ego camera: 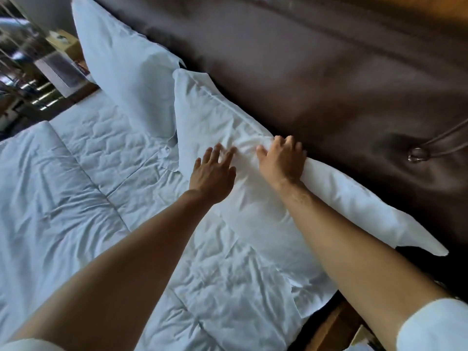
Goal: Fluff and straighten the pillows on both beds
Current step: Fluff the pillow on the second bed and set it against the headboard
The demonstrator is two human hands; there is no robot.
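A: Which step is going on here?

B: I'd judge the person is smoothing the near pillow [253,178], the one lying across the middle of the frame against the dark padded headboard [316,72]. The left hand [214,173] is lying flat on the pillow's face, fingers spread and gripping nothing. The right hand [283,160] is curling over the pillow's upper edge beside the headboard, fingers bunching the cotton under them.

A: And the second pillow?

B: The far pillow [126,62] is leaning in the upper left of the frame, propped against the headboard, its corner just overlapping the near one. Nobody is touching it.

A: How is the near pillow looking?

B: White, soft and slack. It is creasing around both hands, its flange is trailing out to a flat point at the lower right, and the filling seems to be sitting unevenly. It is tilting slightly rather than lying square to the headboard.

A: So what is the next move calling for?

B: Probably a firm two-handed hold on the ends, a shake to plump it, then setting it square. The white duvet [101,173] below, at the left and centre, is looking wrinkled too.
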